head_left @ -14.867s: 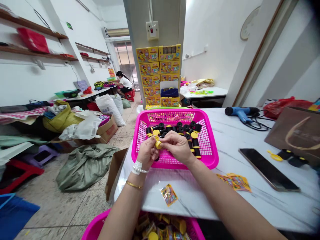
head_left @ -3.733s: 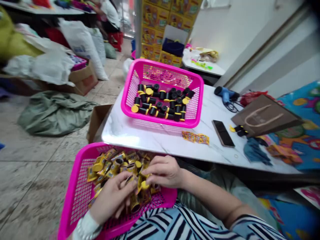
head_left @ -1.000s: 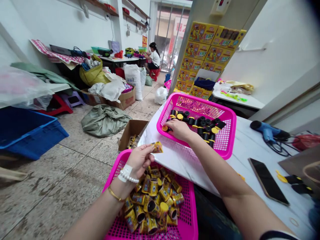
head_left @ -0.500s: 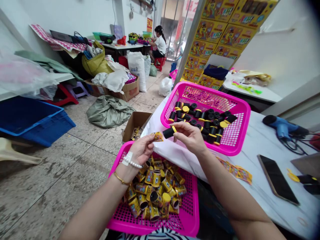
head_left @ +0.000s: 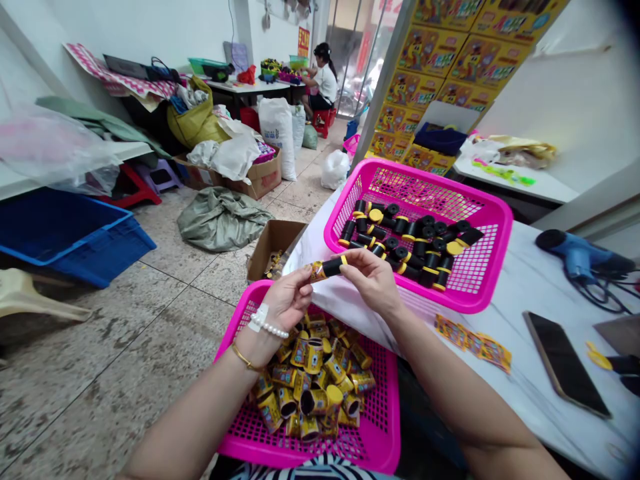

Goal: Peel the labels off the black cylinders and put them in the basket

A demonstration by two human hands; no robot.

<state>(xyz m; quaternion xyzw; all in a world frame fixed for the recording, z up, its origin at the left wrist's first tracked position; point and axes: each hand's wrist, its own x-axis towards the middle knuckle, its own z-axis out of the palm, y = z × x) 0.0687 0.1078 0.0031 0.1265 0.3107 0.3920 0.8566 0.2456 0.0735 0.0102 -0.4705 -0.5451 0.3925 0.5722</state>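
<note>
My left hand (head_left: 293,293) pinches a small yellow-orange printed sleeve (head_left: 317,271). My right hand (head_left: 369,275) holds a black cylinder (head_left: 332,266) by its yellow-rimmed end, and the cylinder's other end meets the sleeve's opening. Under my hands, a pink basket (head_left: 387,427) is heaped with yellow printed cylinders (head_left: 314,357). On the marble-patterned table (head_left: 520,267) stands a second pink basket (head_left: 493,280) with black cylinders (head_left: 427,243) that have yellow ends. Several flat printed sleeves (head_left: 473,341) lie on the table beside my right forearm.
A phone (head_left: 565,360) and a blue heat gun (head_left: 580,257) lie on the table at the right. An open cardboard box (head_left: 277,240) is beyond the near basket. A blue crate (head_left: 75,233) stands at the left. A person (head_left: 325,80) sits at a far table.
My right hand has brought the black cylinder up against the sleeve in my left hand; before, there was a gap between them. The view has shifted slightly.
</note>
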